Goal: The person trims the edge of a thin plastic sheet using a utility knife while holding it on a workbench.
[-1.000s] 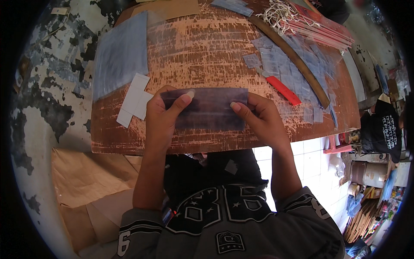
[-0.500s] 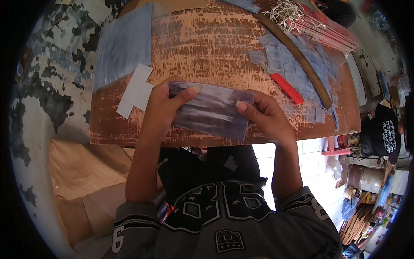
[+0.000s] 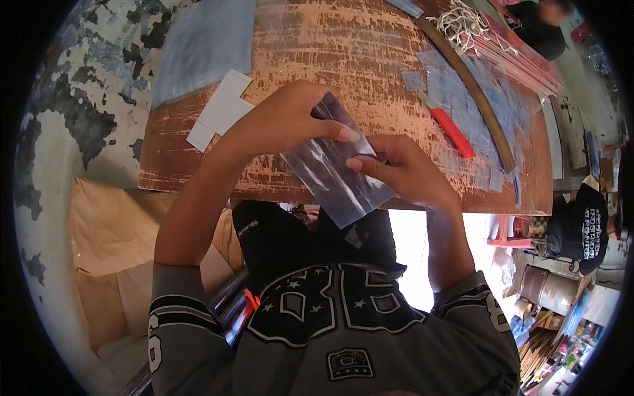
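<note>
A clear, shiny rectangle of plastic sheet (image 3: 340, 181) hangs tilted over the table's near edge, pinched between both my hands. My left hand (image 3: 300, 119) grips its upper part with the thumb on top; those fingers are mostly behind the sheet. Lower on its right side, my right hand (image 3: 403, 168) holds the edge between thumb and fingers. Whether it is one layer or several I cannot tell. A white card cutout (image 3: 221, 111) lies just left of my left hand. Right of my right hand rests a red-handled cutter knife (image 3: 453, 133).
Large plastic sheets (image 3: 205, 49) cover the table's (image 3: 323, 49) far left. On the right lie many small plastic pieces (image 3: 446, 86), crossed by a long brown strip (image 3: 472, 92). Behind them are red sticks (image 3: 515, 59) with white strings (image 3: 462, 26). Two people are at the right.
The plastic sheet has turned from nearly level to steeply slanted, its lower end now nearer me. My left hand has moved right and up, closer to my right hand.
</note>
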Available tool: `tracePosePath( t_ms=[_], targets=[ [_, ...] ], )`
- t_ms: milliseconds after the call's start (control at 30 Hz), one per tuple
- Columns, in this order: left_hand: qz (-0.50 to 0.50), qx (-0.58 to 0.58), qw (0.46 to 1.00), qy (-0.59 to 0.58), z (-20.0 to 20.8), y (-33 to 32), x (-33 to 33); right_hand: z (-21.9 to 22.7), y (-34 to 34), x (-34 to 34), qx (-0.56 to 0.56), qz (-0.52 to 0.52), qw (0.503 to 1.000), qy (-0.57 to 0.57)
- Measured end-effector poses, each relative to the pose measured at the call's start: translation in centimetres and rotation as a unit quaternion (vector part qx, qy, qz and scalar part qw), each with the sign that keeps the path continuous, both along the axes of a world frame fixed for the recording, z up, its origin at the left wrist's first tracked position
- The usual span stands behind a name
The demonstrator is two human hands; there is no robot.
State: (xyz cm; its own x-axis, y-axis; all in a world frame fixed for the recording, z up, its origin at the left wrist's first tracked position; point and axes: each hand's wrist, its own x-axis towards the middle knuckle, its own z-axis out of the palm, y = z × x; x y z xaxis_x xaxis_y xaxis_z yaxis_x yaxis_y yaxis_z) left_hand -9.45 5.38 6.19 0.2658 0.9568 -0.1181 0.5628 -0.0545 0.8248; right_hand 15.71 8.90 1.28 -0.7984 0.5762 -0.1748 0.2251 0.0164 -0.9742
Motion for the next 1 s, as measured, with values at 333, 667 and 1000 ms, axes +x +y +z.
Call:
tracePosePath(
  t_ms=[333,667,1000],
  targets=[
    [0.294,0.294,0.904,-0.103,-2.3,0.2,0.0,-0.1,-0.7,-1.6,-0.123,-0.22,0.951,0.179],
    [0.267,-0.038,0.866,-0.422,-3.1,-0.6,2.8,-1.1,-2.5,-4.4,-0.069,-0.297,0.929,0.209],
    [0.223,-0.048,0.919,-0.321,-3.1,0.5,1.3,-2.4,-3.2,-5.1,-0.078,-0.275,0.933,0.219]
  ],
)
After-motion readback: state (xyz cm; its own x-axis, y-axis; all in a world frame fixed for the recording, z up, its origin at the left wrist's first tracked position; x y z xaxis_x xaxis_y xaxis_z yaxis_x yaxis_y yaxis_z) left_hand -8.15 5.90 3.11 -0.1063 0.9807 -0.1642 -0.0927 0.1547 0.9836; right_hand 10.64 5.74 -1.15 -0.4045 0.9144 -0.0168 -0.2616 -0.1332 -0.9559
